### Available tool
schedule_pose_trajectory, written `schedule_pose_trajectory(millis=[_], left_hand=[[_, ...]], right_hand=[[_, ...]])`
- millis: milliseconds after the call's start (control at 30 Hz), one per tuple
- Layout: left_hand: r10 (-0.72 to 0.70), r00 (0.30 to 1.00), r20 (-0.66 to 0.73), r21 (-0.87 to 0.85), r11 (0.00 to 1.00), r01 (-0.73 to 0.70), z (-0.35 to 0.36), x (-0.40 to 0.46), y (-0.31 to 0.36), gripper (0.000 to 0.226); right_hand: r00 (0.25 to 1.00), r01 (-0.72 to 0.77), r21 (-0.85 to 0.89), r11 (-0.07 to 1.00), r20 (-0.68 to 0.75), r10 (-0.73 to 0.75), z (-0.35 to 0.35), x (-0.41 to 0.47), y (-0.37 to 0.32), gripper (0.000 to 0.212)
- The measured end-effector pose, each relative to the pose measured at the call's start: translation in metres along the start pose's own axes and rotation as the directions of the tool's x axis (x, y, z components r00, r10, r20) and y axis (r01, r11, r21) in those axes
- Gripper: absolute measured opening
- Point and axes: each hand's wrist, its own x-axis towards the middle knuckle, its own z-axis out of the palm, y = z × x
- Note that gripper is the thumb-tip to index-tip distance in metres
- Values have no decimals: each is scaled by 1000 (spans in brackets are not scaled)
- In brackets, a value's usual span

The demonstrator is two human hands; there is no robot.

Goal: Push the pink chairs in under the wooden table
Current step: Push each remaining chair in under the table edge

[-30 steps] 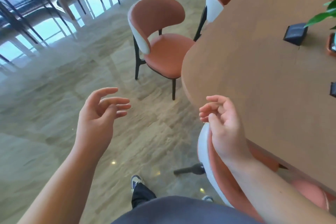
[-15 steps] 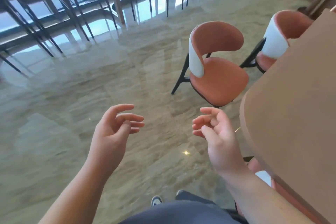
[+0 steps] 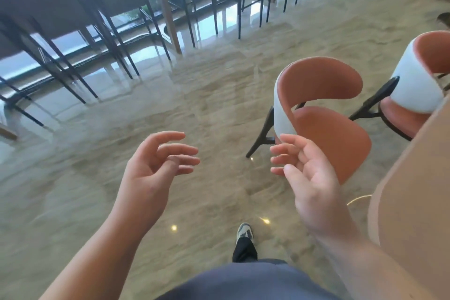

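A pink chair (image 3: 326, 134) with a white outer back and black legs stands on the floor right of centre, its seat pulled out from the wooden table (image 3: 414, 202), whose rounded corner fills the right edge. A second pink chair (image 3: 418, 90) stands farther back at the right, partly under the table edge. My left hand (image 3: 151, 173) hovers over the floor, fingers loosely curled, holding nothing. My right hand (image 3: 309, 173) hovers just in front of the near chair's seat, fingers relaxed, empty, not touching the chair.
A row of tall stools with thin black legs (image 3: 117, 39) lines the window side at the back. Polished stone floor (image 3: 194, 109) spreads between them and the chairs. My shoe (image 3: 244, 231) and dark trouser leg show at the bottom.
The view has swung left and moved forward; the near pink chair is closer and larger. The chair that was beside my right arm is out of view. Both hands stay empty and raised.
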Motion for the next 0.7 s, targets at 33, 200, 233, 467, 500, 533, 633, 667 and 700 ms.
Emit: schedule_pose_trajectory(millis=[33,200,233,467,500,533,633,667,700], left_hand=[[10,1000,-11,-3,1000,-10,5,24,7,46],[81,997,-10,3,997,-81,23,129,27,45],[87,996,-10,4,996,-87,24,146,28,45],[67,998,0,1,998,-67,15,263,11,45],[69,998,9,-3,998,-69,12,284,7,45],[72,997,20,-6,997,-72,8,307,3,45],[77,996,46,-11,997,-77,-6,380,-9,45],[73,996,57,-10,997,-73,-12,408,-12,44],[64,995,70,-8,998,-64,-17,436,-13,44]], right_hand=[[1000,0,11,1000,7,-1,2,24,-4,50],[997,63,6,998,44,-63,12,139,-28,43],[997,65,9,998,47,-66,16,159,-31,43],[995,91,-38,995,40,-89,36,273,-26,44],[996,88,-39,995,20,-87,40,289,-22,44],[997,79,-38,996,-3,-79,45,307,-16,44],[996,55,-67,996,-61,-59,68,363,3,44],[996,42,-83,996,-79,-49,79,384,8,45],[995,28,-95,995,-95,-37,90,406,11,46]])
